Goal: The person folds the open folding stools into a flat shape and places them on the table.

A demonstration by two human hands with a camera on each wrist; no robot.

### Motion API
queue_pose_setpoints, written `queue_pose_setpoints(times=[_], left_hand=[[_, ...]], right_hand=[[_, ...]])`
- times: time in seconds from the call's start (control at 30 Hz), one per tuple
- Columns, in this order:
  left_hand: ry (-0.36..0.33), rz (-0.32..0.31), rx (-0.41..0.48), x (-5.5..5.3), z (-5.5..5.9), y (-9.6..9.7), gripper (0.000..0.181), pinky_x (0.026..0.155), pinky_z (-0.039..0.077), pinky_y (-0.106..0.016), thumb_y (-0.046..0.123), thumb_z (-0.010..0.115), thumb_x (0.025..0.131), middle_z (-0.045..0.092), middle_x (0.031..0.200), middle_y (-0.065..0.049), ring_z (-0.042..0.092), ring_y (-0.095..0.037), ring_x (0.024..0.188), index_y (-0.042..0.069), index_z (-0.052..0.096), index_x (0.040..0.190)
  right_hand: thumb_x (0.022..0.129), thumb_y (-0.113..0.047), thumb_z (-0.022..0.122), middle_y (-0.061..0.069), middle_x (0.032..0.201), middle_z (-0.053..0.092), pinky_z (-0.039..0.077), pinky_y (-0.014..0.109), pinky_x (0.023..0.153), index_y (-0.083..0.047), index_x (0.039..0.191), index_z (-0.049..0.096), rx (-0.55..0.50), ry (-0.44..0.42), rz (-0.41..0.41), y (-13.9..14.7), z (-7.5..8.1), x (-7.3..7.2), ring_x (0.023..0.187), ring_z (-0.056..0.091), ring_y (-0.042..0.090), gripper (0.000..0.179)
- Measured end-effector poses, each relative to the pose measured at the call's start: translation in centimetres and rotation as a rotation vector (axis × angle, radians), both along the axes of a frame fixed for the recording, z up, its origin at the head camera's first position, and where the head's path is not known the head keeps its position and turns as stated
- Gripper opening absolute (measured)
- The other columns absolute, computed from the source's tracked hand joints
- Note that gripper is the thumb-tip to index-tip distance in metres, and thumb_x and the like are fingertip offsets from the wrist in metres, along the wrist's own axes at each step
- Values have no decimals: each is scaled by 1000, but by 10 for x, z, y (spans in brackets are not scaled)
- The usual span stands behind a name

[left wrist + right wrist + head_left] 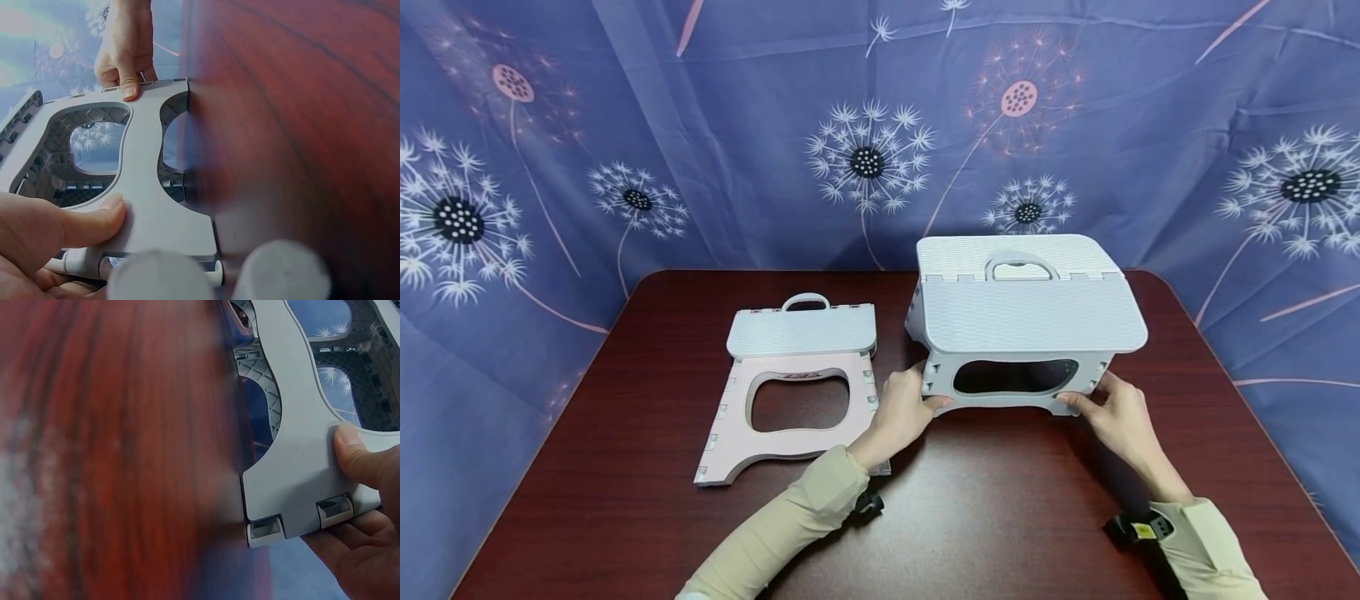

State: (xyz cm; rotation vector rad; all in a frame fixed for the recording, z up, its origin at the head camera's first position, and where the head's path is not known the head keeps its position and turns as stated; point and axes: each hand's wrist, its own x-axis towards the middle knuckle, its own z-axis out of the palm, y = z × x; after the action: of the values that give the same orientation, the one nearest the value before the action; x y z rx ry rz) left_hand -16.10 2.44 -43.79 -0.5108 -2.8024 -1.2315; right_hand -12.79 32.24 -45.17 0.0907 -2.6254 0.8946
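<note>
Grey stool: unfolded, seat uppermost, between the two hands; whether its near feet bear on the table (1000,500) or sit slightly raised cannot be told.
Seat (1030,317): both halves spread and apparently level, handle (1018,267) lying along the fold between them; this suggests the seat is fully opened.
Near panel (140,162): upright below the seat's near edge, its opening facing the person; both hands grip it low, one at each side edge.
Left hand (901,412): at the grey stool's lower left corner; thumb on the panel's outer face, fingers wrapped behind its edge.
Right hand (1116,417): at the grey stool's lower right corner, mirroring the left; thumb on the outer face, fingers behind.
Grip purpose: the paired low hold probably steadies the panel evenly and keeps the grey stool from twisting, leaving the seat unobstructed.
Pink stool (733,425): folded flat, left of the grey stool and apart from it; probably set there for working room.
Curtain (760,167): hangs behind the grey stool.
</note>
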Motion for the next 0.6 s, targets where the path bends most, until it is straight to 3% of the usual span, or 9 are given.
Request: queue_pose_setpoints(times=[0.6], left_hand=[[-6, 5, -26, 0, 3, 1, 30, 59, 49, -28, 22, 81, 77, 73, 78, -9, 67, -18, 70, 1, 67, 93]], right_hand=[[75, -9, 81, 9, 67, 68, 34, 17, 49, -5, 84, 62, -24, -12, 21, 2, -2, -1, 54, 44, -6, 22]])
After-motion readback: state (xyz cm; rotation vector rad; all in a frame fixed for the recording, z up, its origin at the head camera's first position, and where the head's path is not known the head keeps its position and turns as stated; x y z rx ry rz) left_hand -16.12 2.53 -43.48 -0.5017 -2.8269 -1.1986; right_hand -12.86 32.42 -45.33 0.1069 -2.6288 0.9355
